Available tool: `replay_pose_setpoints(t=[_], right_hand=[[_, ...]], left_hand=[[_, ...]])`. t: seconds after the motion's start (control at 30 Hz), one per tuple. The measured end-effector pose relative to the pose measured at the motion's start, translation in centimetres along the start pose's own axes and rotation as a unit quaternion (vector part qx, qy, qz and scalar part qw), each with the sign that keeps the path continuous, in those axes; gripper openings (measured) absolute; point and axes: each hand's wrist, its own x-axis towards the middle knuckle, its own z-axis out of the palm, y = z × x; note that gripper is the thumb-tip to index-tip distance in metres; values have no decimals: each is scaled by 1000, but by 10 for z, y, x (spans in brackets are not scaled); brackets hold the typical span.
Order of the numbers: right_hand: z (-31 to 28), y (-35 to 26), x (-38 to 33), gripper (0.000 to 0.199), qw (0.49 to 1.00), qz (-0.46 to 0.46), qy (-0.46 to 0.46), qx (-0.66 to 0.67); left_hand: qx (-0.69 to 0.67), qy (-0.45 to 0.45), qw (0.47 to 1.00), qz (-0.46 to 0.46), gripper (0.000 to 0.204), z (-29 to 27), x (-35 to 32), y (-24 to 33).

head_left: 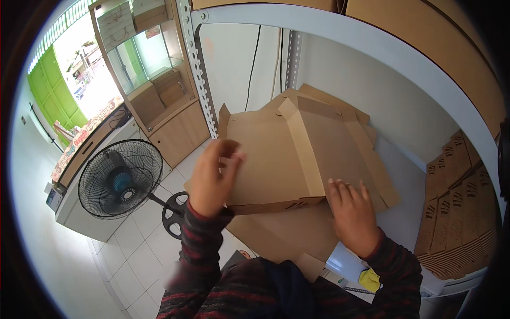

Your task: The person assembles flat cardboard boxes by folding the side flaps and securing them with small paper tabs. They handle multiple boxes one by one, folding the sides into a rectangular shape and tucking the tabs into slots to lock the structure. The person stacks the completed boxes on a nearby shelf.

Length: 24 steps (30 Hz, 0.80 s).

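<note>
The carton [260,159] lies open, seemingly mid-folding, atop flat cardboard [287,228], left hand [215,175] loosely curled, right hand [353,215] spread by its crease, and the flaps [366,157] probably call for steady folding upright

the box [260,165] is brown, the sleeves [202,242] dark, striped red.

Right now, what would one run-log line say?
cardboard box: open | left hand: curled, near its left edge | right hand: spread, by its near edge | fan: left | cardboard stack: right
</note>
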Motion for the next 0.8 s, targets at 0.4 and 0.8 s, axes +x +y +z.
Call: replay_pose_setpoints(t=[0.4,0.8], right_hand=[[20,4,1,44,987,40,-77,-137],[12,16,8,39,989,74,5,-130]], left_hand=[[-169,20,977,-132,16,47,-10,-114],[-11,-23,976,-214,32,40,3,-104]])
